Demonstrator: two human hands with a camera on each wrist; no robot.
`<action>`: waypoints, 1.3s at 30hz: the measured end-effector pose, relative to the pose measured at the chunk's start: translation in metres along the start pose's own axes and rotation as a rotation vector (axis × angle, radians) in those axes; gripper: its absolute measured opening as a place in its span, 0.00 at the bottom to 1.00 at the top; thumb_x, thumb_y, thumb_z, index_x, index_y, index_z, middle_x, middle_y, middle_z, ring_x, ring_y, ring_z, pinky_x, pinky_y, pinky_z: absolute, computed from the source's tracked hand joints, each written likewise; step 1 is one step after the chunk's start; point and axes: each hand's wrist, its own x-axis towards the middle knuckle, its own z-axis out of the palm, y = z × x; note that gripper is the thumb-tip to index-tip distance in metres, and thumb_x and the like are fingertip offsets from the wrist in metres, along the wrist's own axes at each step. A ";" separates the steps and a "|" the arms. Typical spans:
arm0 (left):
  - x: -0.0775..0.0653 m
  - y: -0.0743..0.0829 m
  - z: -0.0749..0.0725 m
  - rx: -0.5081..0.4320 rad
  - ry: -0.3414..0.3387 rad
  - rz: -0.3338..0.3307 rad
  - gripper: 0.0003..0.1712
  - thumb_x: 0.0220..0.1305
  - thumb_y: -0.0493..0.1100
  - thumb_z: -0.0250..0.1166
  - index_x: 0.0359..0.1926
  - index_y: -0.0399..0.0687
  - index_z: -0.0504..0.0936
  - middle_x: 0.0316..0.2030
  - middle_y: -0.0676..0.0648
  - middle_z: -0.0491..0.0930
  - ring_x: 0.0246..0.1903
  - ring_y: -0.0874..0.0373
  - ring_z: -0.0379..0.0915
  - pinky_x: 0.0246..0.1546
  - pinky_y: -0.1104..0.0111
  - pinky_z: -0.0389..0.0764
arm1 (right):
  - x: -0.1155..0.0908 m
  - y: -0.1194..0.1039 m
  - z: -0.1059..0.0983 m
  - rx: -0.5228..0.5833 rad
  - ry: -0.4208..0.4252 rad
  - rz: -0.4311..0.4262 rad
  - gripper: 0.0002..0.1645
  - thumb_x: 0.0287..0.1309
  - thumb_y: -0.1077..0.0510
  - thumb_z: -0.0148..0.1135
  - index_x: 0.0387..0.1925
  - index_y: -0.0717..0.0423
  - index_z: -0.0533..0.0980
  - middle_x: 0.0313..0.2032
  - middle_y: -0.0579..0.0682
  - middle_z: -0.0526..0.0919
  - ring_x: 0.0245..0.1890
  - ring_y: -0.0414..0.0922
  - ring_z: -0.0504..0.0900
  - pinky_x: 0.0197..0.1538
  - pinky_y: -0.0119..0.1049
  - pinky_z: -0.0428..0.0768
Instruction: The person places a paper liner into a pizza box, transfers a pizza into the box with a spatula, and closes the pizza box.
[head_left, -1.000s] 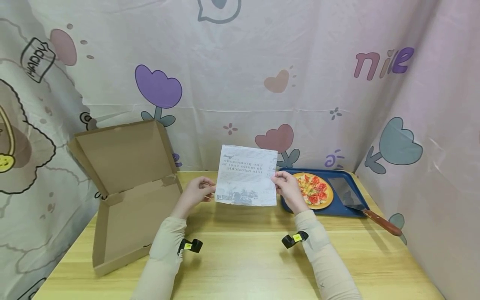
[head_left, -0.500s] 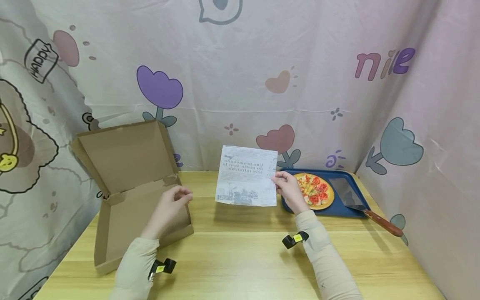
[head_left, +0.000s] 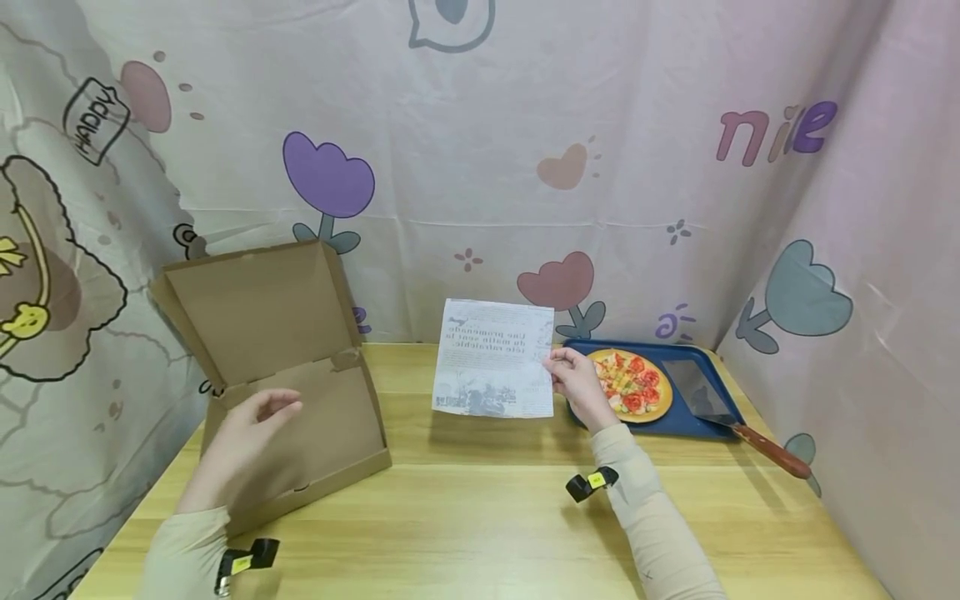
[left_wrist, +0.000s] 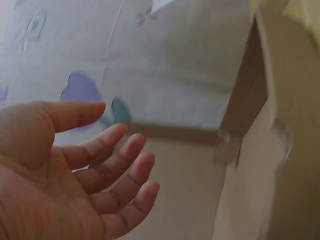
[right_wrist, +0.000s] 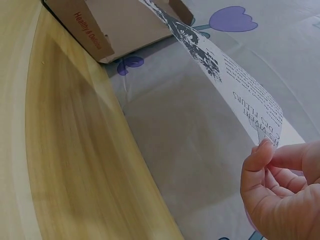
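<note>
A printed sheet of paper (head_left: 493,358) hangs over the middle of the table, pinched at its right edge by my right hand (head_left: 579,385). In the right wrist view the thumb and forefinger of the right hand (right_wrist: 280,185) grip the corner of the paper (right_wrist: 225,80). Over the left part of the open cardboard pizza box (head_left: 322,433) is my left hand (head_left: 243,433), holding nothing. The left wrist view shows the left hand (left_wrist: 85,175) with relaxed, slightly bent fingers, beside the box wall (left_wrist: 295,125).
At the right lies a blue tray (head_left: 656,427) bearing a pizza (head_left: 636,387). A pizza server (head_left: 772,450) rests on it, its wooden handle sticking out over the tray's edge. The box's raised lid (head_left: 262,312) leans back toward the printed curtain (head_left: 450,150) behind the table.
My left hand has let go of the paper's left edge and moved left and toward me, over the box. The right hand stays nearly in place, still pinching the paper.
</note>
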 end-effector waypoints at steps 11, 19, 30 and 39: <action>-0.003 -0.067 -0.038 -0.206 0.103 -0.006 0.13 0.71 0.48 0.58 0.55 0.57 0.75 0.37 0.78 0.72 0.37 0.82 0.70 0.34 0.78 0.76 | 0.000 0.000 0.000 -0.008 -0.011 -0.011 0.06 0.67 0.63 0.56 0.41 0.63 0.71 0.24 0.43 0.80 0.23 0.37 0.75 0.27 0.30 0.75; -0.015 -0.122 -0.044 -0.611 0.149 -0.097 0.15 0.68 0.39 0.61 0.49 0.68 0.77 0.39 0.73 0.78 0.37 0.80 0.73 0.33 0.82 0.74 | -0.002 0.000 0.001 -0.016 -0.008 0.002 0.06 0.67 0.63 0.55 0.41 0.63 0.72 0.25 0.43 0.81 0.23 0.38 0.76 0.28 0.31 0.75; -0.024 -0.161 -0.040 -0.813 0.044 -0.209 0.22 0.69 0.36 0.58 0.52 0.74 0.70 0.42 0.75 0.73 0.38 0.77 0.75 0.35 0.79 0.77 | 0.000 0.002 0.000 0.002 -0.016 0.006 0.06 0.67 0.63 0.56 0.42 0.64 0.71 0.25 0.43 0.81 0.23 0.37 0.76 0.28 0.29 0.76; -0.028 -0.182 -0.033 -0.754 -0.110 -0.277 0.22 0.72 0.39 0.56 0.51 0.79 0.68 0.40 0.79 0.70 0.39 0.76 0.73 0.35 0.73 0.76 | 0.000 0.002 0.000 0.009 -0.016 0.009 0.05 0.67 0.63 0.56 0.41 0.63 0.72 0.25 0.44 0.81 0.23 0.38 0.75 0.27 0.29 0.75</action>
